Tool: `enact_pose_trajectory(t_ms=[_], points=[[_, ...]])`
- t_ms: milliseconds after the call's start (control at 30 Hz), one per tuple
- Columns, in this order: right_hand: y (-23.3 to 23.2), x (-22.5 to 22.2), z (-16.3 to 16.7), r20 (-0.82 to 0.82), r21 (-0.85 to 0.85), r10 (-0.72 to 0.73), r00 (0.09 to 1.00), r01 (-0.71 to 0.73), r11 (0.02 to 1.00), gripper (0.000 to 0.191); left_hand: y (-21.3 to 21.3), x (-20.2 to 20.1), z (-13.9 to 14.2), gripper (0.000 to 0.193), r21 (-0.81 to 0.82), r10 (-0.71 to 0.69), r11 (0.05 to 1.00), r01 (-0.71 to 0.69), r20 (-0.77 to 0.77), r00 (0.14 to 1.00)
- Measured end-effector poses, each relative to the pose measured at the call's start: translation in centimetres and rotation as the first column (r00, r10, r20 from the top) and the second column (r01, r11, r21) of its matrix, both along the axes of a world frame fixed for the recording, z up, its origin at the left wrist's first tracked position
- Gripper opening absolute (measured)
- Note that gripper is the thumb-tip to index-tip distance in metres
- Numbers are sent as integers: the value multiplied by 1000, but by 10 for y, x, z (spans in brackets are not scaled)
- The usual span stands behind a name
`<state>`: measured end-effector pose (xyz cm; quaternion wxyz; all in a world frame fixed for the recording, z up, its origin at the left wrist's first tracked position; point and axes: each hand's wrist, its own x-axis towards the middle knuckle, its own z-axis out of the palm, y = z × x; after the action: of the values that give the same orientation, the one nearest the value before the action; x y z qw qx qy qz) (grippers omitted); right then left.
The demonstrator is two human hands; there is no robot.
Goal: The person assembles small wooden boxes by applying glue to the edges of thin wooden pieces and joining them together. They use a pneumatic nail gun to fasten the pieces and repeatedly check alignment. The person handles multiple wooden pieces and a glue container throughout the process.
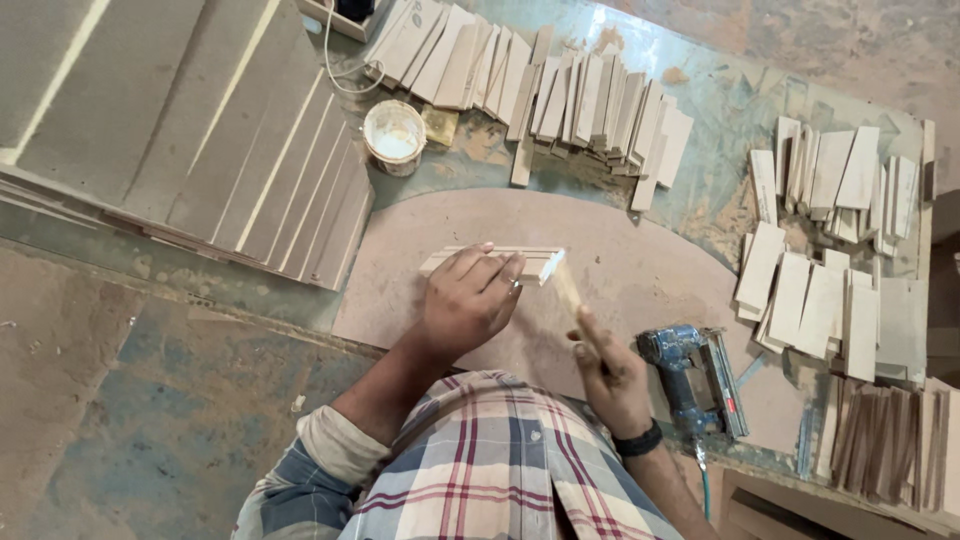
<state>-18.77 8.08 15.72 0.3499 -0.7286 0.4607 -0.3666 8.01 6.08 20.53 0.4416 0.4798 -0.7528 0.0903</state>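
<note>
Head view, read from left to right. At far left I see a stack of long grey-brown boards (230, 150) lying fanned on the surface (720, 110), their edges stepped. Just beside their right end stands a small round tub of pale glue (394, 136), open at the top. Behind it, a row of short wooden slats (540, 85) leans in overlapping order along the far edge.

In the middle lies a rounded brown panel (640, 260). On it rests a small block of pale wooden strips (495, 263), set side by side. My left hand (468, 300) lies flat on this block, fingers (490, 268) spread and pressing down on it rather than curled round it.

My right hand (612, 378) is just right of the block, its fingers closed around a thin wooden-handled brush (568, 290), whose tip touches the block's right end.

Just beside the right hand, a blue pneumatic nailer (690, 380) lies on the panel's edge, untouched. Further right, more pale slats (830, 250) lie in loose piles, and darker brown slats (890, 440) sit at the near right corner.
</note>
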Motion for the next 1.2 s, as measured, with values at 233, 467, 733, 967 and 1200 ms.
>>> enact_pose_trajectory(t_ms=[233,467,733,967,1200], points=[[2,-10,-4,3,-27,218,976,-218,976,50,0,-2,-1,32,-2,-12,1000,12,18,1000],[-4,-7,-5,22,-53,142,990,-141,989,52,1,-2,-6,30,7,-36,999,37,-32,999],[-10,-17,-29,86,13,151,985,-152,988,40,0,-1,-13,32,17,-6,1000,7,-42,999],[3,-31,-52,547,254,203,812,-392,884,35,-2,4,-10,34,39,-4,999,7,-94,996],[-14,-38,-50,690,488,97,717,-560,669,33,-6,7,-8,35,37,-59,997,64,-112,992]])
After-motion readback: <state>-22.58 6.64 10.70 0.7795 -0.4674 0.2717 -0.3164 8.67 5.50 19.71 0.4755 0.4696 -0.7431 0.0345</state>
